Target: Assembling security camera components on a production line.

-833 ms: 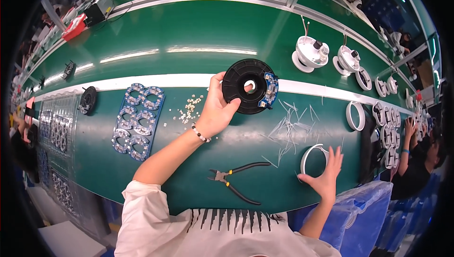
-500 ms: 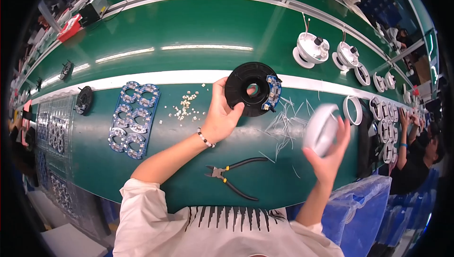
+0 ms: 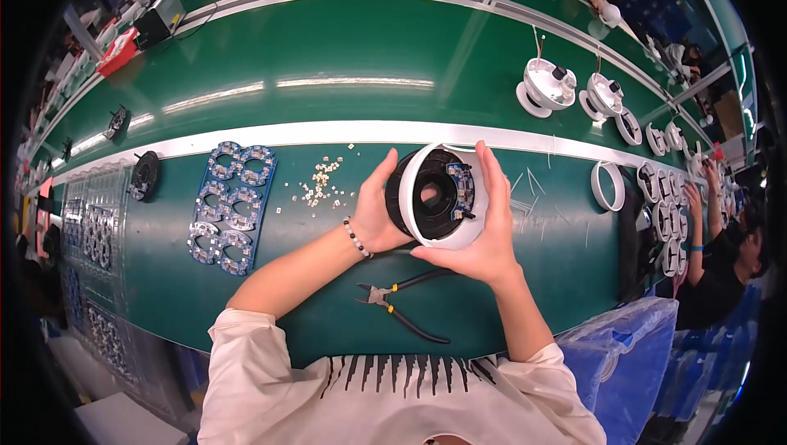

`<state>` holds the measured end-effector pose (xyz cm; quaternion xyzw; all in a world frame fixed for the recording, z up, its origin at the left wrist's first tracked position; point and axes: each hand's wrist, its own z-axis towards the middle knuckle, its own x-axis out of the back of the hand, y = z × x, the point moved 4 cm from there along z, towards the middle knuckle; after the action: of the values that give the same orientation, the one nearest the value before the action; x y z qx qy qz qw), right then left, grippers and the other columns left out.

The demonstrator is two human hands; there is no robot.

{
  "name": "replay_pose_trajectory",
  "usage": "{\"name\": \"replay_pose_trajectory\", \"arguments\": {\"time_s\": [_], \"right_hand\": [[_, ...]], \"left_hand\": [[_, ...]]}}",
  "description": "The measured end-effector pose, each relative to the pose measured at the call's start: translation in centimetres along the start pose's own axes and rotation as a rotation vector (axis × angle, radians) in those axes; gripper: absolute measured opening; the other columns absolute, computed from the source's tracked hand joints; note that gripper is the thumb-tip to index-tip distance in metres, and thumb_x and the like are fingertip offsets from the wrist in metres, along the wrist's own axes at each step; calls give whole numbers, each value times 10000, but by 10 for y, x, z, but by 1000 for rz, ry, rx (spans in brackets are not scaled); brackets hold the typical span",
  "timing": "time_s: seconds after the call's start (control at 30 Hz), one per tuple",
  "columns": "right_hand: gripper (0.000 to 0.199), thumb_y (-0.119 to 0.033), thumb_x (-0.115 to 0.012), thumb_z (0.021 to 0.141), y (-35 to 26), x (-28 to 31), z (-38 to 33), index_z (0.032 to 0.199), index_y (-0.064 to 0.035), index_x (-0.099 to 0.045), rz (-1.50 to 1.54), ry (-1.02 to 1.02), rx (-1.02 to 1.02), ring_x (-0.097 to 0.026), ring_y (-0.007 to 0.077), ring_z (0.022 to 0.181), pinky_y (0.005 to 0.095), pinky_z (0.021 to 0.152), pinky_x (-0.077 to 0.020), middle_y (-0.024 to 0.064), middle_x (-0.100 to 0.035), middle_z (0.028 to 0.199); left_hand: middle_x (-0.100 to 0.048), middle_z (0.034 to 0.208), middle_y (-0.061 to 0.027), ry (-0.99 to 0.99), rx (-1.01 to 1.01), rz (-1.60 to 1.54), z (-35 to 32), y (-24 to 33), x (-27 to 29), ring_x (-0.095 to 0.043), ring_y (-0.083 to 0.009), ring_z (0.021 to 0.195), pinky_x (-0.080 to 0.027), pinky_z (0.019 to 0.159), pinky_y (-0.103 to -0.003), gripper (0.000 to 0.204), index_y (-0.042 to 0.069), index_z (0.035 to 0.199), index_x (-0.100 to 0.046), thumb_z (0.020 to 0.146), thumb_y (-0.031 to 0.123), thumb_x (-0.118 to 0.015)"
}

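My left hand [image 3: 379,211] is closed around the left side of a round black plastic housing [image 3: 399,191] that carries a blue circuit board [image 3: 461,185]. From the right, my right hand [image 3: 490,232] grips a white ring-shaped cover [image 3: 471,230]. The white cover surrounds the black housing's face, tilted a little; whether it is fully seated I cannot tell. Parts of the fingers behind both pieces are hidden. Just below the hands, diagonal cutters [image 3: 379,295] with black and yellow handles lie spread on the green table.
Left of my arm lies a panel of blue circuit boards [image 3: 234,209] beside scattered small white connectors [image 3: 318,183]. Thin white offcuts [image 3: 533,203] lie at right, near a loose white ring [image 3: 607,186]. White camera-like housings [image 3: 548,86] stand on the conveyor. A co-worker [image 3: 721,256] sits at far right.
My right hand has brought the white cover leftward from the right side of the table onto the black housing. My left hand still holds the housing, turned slightly.
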<state>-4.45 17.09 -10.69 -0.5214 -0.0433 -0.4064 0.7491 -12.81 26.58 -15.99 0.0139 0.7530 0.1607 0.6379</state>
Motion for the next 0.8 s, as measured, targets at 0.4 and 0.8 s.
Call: {"name": "replay_pose_trajectory", "arguments": {"time_s": [0.4,0.8], "right_hand": [[992,-326,-833,407,-2,-6,5,1234,-62,-352,-135,-105,229,-299,384,1192,456,955,-293,236,-268,1341],[997,-295,-811,388,-2,-5,21,1229,-53,-332,-98,-267,264,-316,387,1170,452,933,-330,197,-305,1319]], "left_hand": [[-512,1144,-86,128,-89,100,-1,0,-8,-497,-220,1029,-386,914,-385,556,80,1209,-441,874,498,-290],[-500,1159,-107,-3,-54,181,-5,8,3,-490,-228,1061,-397,920,-395,571,69,1198,-437,834,507,-403]]}}
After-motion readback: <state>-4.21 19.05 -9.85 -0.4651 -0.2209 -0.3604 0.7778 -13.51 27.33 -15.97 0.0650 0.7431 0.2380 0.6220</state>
